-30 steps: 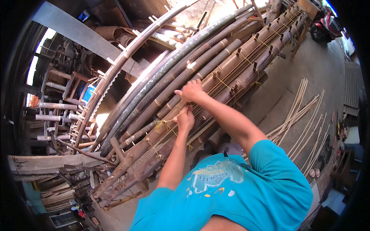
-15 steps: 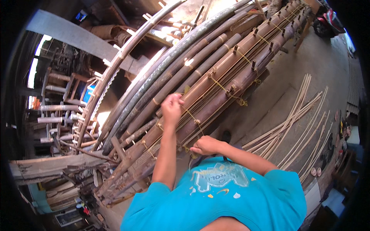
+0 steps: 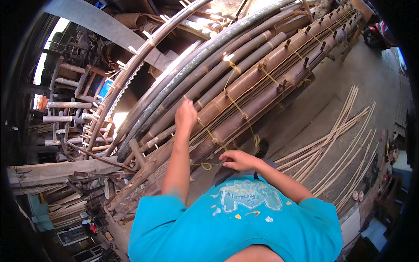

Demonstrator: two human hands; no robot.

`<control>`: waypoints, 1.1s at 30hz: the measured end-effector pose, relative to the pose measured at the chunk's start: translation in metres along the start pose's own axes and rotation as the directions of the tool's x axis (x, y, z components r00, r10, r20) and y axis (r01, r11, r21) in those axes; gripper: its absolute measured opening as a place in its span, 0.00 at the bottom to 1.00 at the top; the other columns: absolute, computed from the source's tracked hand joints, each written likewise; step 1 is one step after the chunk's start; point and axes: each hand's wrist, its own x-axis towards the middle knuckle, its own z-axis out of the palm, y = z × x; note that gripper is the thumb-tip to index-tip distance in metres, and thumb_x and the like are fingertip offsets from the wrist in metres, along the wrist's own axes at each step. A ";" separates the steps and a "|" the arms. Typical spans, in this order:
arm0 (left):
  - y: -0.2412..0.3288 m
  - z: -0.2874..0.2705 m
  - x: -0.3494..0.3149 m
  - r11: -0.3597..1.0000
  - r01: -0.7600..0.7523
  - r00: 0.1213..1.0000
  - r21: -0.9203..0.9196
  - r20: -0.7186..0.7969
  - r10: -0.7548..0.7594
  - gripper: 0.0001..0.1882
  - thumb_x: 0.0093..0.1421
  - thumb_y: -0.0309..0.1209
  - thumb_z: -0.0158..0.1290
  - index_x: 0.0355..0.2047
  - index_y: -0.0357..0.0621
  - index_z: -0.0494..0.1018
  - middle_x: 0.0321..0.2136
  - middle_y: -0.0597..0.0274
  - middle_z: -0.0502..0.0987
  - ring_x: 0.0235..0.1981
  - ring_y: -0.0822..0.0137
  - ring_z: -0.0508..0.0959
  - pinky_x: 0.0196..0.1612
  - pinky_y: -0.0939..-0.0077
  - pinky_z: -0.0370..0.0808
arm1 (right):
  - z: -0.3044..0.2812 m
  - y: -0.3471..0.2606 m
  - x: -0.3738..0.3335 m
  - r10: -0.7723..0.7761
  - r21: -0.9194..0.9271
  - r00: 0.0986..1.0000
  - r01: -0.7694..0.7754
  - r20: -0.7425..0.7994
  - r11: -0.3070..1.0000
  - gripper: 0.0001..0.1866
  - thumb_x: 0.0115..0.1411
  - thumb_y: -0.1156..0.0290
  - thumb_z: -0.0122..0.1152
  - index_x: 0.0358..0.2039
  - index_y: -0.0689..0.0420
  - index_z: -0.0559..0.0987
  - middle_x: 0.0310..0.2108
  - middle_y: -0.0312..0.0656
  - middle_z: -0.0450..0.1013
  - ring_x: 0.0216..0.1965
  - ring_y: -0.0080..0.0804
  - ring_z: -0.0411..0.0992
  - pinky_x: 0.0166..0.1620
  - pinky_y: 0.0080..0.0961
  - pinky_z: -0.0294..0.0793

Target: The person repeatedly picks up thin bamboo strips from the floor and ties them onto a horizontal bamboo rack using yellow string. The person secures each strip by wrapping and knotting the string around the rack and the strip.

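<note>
Grey concrete floor (image 3: 314,100), strewn with pale, slender strips (image 3: 331,131). Smooth, brown, jointed bamboo poles (image 3: 262,102), lashed with thin yellow cord (image 3: 235,104), are laid diagonally, lower left to upper right, between the hands. Left hand (image 3: 186,115): curled closed over the far side, contents hidden. Right hand (image 3: 238,160): pinched on cord, just beside the near edge.

On the far side of the purple-brown bamboo pole (image 3: 262,103), the curled fingers of the left hand (image 3: 186,115) concealed whether anything was gripped. On the pole's near side, the right hand (image 3: 240,160) hid where the thin strand (image 3: 213,164) beside it ended. Past the pole's upper end, the dark rim cut off the red motorcycle (image 3: 386,34). Left of the pole, the pegged curved rail (image 3: 150,43) exceeded the upper edge. Nearest the pole's near side, the turquoise shirt (image 3: 235,220) obscured most of the legs and was cropped below.
</note>
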 end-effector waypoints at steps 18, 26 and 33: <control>-0.088 0.042 -0.102 0.962 -0.156 0.986 -0.222 0.027 0.166 0.18 0.65 0.40 0.47 0.46 0.41 0.76 0.42 0.43 0.78 0.47 0.46 0.77 0.50 0.56 0.72 | 0.019 -0.094 0.195 -0.370 -0.972 0.929 0.073 -0.014 0.221 0.28 0.66 0.46 0.45 0.30 0.58 0.80 0.29 0.47 0.77 0.35 0.46 0.76 0.48 0.54 0.69; -0.044 0.008 -0.102 0.987 0.026 0.995 -0.156 0.100 -0.010 0.17 0.66 0.42 0.45 0.38 0.44 0.78 0.32 0.44 0.80 0.35 0.40 0.78 0.37 0.49 0.73 | -0.027 -0.126 0.089 -0.008 0.067 0.949 -0.014 0.316 0.998 0.31 0.69 0.48 0.46 0.19 0.62 0.72 0.15 0.35 0.64 0.21 0.28 0.63 0.30 0.34 0.70; -0.019 -0.010 -0.067 0.687 0.180 0.980 -0.704 0.186 -0.066 0.11 0.68 0.30 0.49 0.34 0.36 0.77 0.23 0.65 0.79 0.24 0.78 0.74 0.29 0.80 0.71 | 0.044 -0.029 0.042 -0.160 -0.466 0.979 0.203 0.129 0.861 0.22 0.60 0.55 0.55 0.15 0.57 0.77 0.16 0.50 0.72 0.23 0.50 0.73 0.40 0.42 0.74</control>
